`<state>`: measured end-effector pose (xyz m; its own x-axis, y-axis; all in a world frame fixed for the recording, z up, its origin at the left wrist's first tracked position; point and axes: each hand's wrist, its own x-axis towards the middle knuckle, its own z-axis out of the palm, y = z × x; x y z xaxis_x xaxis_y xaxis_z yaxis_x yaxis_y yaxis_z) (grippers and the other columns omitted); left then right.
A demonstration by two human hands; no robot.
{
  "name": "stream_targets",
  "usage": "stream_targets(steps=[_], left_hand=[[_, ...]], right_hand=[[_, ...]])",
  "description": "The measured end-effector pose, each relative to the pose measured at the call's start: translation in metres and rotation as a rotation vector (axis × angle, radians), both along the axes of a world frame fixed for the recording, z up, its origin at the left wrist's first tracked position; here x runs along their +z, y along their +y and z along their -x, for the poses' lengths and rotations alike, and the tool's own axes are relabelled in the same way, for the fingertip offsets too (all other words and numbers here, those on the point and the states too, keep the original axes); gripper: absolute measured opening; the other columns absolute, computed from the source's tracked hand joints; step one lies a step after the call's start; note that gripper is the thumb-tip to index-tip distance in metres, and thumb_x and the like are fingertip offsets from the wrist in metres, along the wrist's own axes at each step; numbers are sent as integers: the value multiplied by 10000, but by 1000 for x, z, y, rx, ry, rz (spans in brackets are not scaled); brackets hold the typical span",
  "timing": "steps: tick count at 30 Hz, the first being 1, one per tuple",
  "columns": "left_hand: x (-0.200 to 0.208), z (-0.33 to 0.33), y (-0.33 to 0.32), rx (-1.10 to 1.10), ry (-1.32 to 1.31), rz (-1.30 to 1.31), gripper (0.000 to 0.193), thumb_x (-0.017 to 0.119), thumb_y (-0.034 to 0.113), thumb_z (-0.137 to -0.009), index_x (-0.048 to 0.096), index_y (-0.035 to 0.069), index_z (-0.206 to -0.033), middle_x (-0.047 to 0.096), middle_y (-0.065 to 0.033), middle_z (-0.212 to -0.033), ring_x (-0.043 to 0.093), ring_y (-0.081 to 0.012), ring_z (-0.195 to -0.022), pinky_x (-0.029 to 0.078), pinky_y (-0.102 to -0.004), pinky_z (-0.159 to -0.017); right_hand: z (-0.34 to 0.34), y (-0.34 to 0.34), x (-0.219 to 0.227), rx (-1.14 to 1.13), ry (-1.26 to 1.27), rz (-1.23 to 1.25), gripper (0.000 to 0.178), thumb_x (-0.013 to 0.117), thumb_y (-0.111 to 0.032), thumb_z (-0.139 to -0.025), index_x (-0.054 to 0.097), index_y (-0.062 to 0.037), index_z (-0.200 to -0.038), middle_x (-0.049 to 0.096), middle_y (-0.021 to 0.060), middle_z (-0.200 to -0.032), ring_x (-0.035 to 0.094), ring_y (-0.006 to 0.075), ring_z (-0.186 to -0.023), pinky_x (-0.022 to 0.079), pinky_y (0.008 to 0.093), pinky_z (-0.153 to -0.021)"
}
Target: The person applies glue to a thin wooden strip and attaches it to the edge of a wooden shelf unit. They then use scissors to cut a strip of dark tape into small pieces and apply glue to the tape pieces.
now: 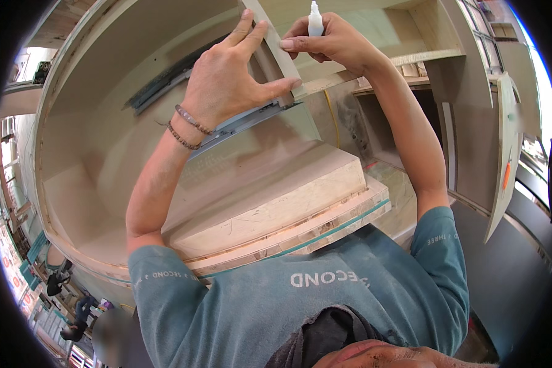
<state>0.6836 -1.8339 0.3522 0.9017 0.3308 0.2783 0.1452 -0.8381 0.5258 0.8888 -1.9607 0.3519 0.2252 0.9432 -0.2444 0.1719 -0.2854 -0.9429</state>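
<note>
Bottle [315, 26]: upright in the right hand [334, 44], at the strip's right side. Right grip was pinched around it; curled fingers hid its base. Right thumb touched or sat just beside the pale wood strip [278, 54], couldn't tell which. Left hand [224, 73] was spread wide, fingers high on the strip, thumb by its lower end. Strip's top end was cut off by the view edge. Left hand also blocked part of the dark metal rail [165, 78]; left wrist partly covered the grey rail [233, 127]. Materials: bottle whitish, slim tapered nozzle. Cabinet panel [98, 132] smooth, beige, bowed by the lens. Stepped wood block [282, 199] pale, square-edged, rough lower edge with a teal stripe. Orange item [506, 175] far right: too small to identify.
</note>
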Motion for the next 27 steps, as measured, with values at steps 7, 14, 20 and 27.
stream_targets(steps=[7,14,20,27], left_hand=[[10,-4,-4,25,74,-46,995,897,608,-659,611,-9,-1385,509,-242,-1511,624,-378,-1265,530,-433,-1036],[14,-4,-7,33,114,-94,987,885,620,-667,618,-8,-1380,531,-226,-1500,649,-383,-1230,545,-438,-1002],[13,-5,-8,40,125,-172,992,846,670,-677,625,0,-1374,543,-226,-1488,672,-384,-1183,569,-449,-950],[7,-6,-3,18,81,-229,1024,814,725,-675,627,-13,-1361,555,-255,-1462,722,-373,-1080,600,-441,-871]], right_hand=[[2,-14,7,-153,-402,-106,352,801,-340,-903,701,-55,-1084,704,44,-909,606,162,-780,475,333,-679],[38,-93,34,-273,-484,-210,388,785,-318,-922,644,-33,-1145,696,52,-900,583,146,-751,481,299,-698],[53,-118,35,-157,-577,-45,364,757,-323,-925,649,-32,-1115,707,150,-889,646,308,-784,504,380,-710],[55,-119,32,-58,-746,-10,362,769,-324,-908,689,-50,-1132,722,136,-921,673,292,-797,521,374,-719]])
